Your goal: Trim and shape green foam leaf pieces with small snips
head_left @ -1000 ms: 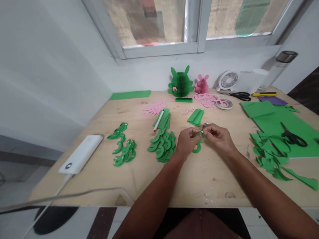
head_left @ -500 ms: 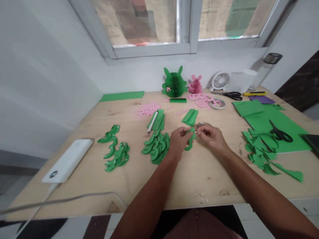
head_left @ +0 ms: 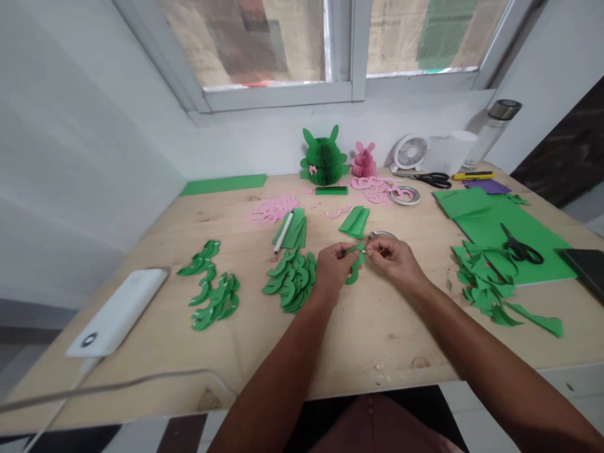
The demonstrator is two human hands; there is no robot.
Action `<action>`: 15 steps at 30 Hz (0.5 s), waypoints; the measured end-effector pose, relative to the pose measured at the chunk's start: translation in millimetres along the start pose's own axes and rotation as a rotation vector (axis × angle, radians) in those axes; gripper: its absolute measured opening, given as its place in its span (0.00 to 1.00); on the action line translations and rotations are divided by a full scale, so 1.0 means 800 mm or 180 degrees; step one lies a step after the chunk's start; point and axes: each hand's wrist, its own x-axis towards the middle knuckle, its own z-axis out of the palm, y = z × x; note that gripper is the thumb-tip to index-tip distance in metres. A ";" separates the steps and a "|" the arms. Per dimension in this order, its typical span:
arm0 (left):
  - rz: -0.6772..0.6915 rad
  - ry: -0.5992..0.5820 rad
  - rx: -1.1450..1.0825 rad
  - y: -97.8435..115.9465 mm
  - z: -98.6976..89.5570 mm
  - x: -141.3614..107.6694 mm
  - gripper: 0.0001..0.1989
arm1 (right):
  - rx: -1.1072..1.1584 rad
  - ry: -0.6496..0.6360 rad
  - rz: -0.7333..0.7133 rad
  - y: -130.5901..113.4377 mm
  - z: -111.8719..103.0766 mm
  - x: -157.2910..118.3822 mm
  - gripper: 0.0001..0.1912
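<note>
Left hand point(head_left: 333, 267): thumb and fingers pinching a curved green paper cutout point(head_left: 355, 274), which sits right between the two hands, over the wooden tabletop point(head_left: 368, 346)
Right hand point(head_left: 395, 259): thumb and index pressed together on a tiny white bit point(head_left: 364, 251) at the cutout's edge; too small to say exactly what it is
Behind the right hand: a ring-shaped roll point(head_left: 381, 234), partly covered by the fingers
Big pile: loads of curved green pieces point(head_left: 293, 283) heaped just beside the left hand
Far-left batch: more green curves point(head_left: 217, 303), these ones showing little white strips, well apart from the hands
Folded stuff: a fan of green paper point(head_left: 297, 229) with a white pen point(head_left: 284, 233) lying on it, plus another folded green stack point(head_left: 355, 222) just beyond the hands
Back row: green honeycomb critter point(head_left: 325, 160) with ears, smaller pink honeycomb critter point(head_left: 363, 163) next to it, then a white mini fan point(head_left: 409, 153)
Pink bits: two loose spreads, the left one point(head_left: 276, 209) near the pen, the right one point(head_left: 372, 189) in front of the pink critter
Right side: black scissors point(head_left: 523, 248) on big green sheets point(head_left: 538, 242), messy green scraps point(head_left: 486, 289) alongside
</note>
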 end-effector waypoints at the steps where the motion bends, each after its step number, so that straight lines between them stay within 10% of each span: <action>1: -0.0017 0.0008 -0.0005 0.000 0.000 0.000 0.07 | -0.0020 -0.0002 0.0004 0.001 0.000 0.000 0.07; 15: 0.0006 0.0000 0.0261 -0.005 -0.002 0.003 0.07 | -0.0496 0.0014 -0.0297 -0.007 -0.001 -0.002 0.04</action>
